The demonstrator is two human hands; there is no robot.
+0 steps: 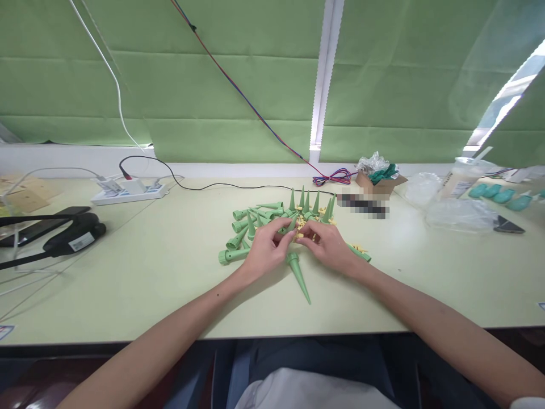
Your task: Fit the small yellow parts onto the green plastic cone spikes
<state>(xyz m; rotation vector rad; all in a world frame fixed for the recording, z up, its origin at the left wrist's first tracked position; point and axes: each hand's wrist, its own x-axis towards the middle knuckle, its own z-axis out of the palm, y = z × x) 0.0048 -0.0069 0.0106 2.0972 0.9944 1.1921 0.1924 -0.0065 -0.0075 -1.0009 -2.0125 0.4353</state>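
Note:
A heap of green plastic cone spikes (255, 218) lies in the middle of the pale green table (162, 272), with small yellow pieces (303, 220) scattered among them. My left hand (267, 250) is closed, with a green spike (298, 275) that points toward me pinched in it. My right hand (326, 243) meets it fingertip to fingertip, pinched on a small yellow piece at the spike's top. Several spikes stand upright behind the hands (310, 201).
A white power strip (128, 192) with plugs and cables sits at the back left. A black device (72, 236) lies at the left. A cardboard box (378, 182), clear plastic bags (457, 213) and teal parts (502, 195) are at the right. Green blinds hang behind.

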